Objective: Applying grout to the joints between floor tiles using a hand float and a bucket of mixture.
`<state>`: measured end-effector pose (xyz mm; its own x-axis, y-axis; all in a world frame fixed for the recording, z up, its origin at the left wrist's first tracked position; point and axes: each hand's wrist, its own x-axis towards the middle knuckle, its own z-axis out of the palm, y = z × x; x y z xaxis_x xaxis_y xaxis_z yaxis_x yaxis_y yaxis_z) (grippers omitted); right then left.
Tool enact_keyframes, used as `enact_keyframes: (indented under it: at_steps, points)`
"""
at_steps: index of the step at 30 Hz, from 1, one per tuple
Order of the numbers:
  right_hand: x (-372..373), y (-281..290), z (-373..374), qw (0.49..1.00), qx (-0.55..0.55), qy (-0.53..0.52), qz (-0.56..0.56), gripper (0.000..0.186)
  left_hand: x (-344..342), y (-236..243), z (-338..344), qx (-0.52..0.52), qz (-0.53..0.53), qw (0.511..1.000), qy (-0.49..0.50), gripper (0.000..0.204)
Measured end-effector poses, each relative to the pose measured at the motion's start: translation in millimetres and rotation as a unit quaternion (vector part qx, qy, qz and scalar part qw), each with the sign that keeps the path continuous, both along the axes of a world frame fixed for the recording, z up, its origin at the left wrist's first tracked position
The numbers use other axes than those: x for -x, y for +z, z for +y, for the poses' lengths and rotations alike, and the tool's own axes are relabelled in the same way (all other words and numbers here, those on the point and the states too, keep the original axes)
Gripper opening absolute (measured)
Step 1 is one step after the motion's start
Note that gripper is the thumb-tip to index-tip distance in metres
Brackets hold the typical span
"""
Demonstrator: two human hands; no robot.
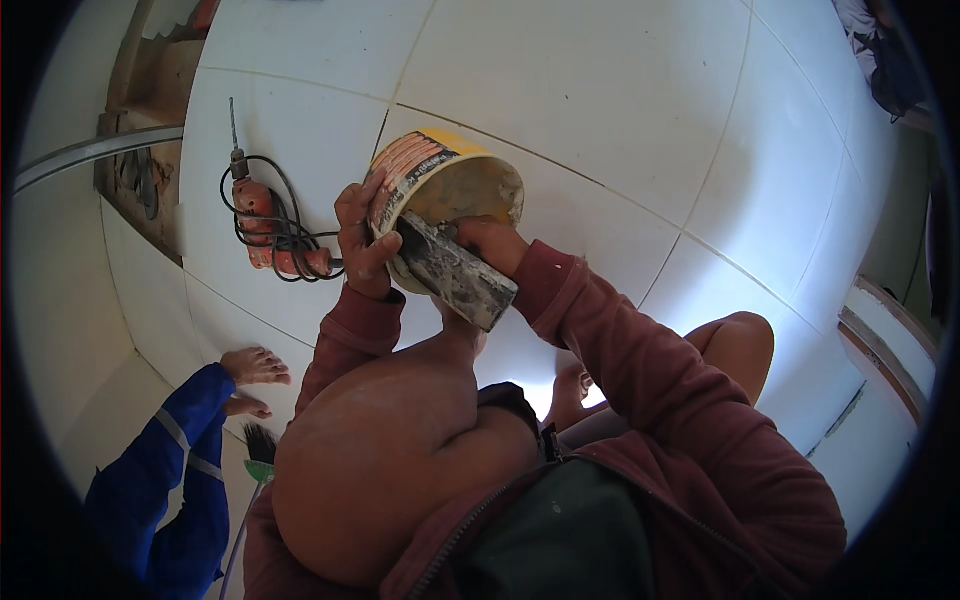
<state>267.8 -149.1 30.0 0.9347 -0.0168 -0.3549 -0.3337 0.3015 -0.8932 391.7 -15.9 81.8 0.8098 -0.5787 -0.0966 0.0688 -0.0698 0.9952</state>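
Note:
My left hand (362, 238) grips the side of a yellow plastic bucket (415, 165), its thumb over the rim. The bucket is tilted with its mouth toward me, and its inner wall is crusted with pale residue. Across the mouth lies a dark rectangular float (455, 270), smeared with grey paste, its near end sticking out past the rim. My right hand (488, 243) is closed at the float's right edge, by the bucket's opening; its fingertips are partly hidden.
A red power drill (262, 225) with a long bit lies on the white tiled floor (590, 90), cord wound round it. Another person's bare foot (255, 366) and blue trousers (160, 480) are at left, near a brush (260, 445). A recess (150, 180) holds slippers.

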Motion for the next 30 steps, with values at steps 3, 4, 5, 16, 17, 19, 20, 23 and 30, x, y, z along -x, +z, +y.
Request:
enact_keyframes:
  at_steps: [3, 4, 5, 16, 17, 19, 20, 23, 30]
  points:
    - [5.1, 42.9, -16.7, 0.855, -0.468, -0.068, 0.214, 0.028, 1.6, 6.2, 2.9, -0.063, -0.047, 0.997, -0.006, 0.076]
    - [16.4, 48.3, -25.4, 0.859, -0.456, -0.076, 0.22, 0.028, -1.6, 5.7, 3.5, -0.06, -0.056, 0.997, 0.0, 0.075]
    - [29.6, 53.4, -32.6, 0.839, -0.507, -0.079, 0.182, 0.033, -5.9, 4.7, 5.3, -0.055, -0.064, 0.996, 0.008, 0.074]
    - [93.6, 27.2, -118.5, 0.897, 0.325, -0.146, 0.261, 0.042, -40.4, 20.2, 33.2, -0.063, -0.07, 0.994, 0.047, 0.061]
    - [86.9, 23.4, -116.7, 0.82, 0.5, -0.089, 0.263, 0.04, -41.1, 18.1, 30.0, -0.059, -0.069, 0.995, 0.046, 0.061]
    - [80.6, 17.7, -113.4, 0.823, 0.476, -0.079, 0.301, 0.037, -43.1, 19.2, 31.6, -0.081, -0.087, 0.992, 0.049, 0.061]
    - [81.0, 17.4, -113.3, 0.847, 0.431, -0.027, 0.309, 0.035, -41.2, 19.6, 32.9, -0.082, -0.087, 0.992, 0.048, 0.061]
    - [88.0, 11.4, -117.1, 0.863, 0.416, -0.007, 0.288, 0.034, -42.5, 14.8, 30.2, -0.047, -0.061, 0.995, 0.057, 0.06]
    - [86.0, 22.8, -120.4, 0.875, 0.395, 0.023, 0.279, 0.032, -40.1, 20.9, 32.2, -0.095, -0.115, 0.988, 0.039, 0.059]
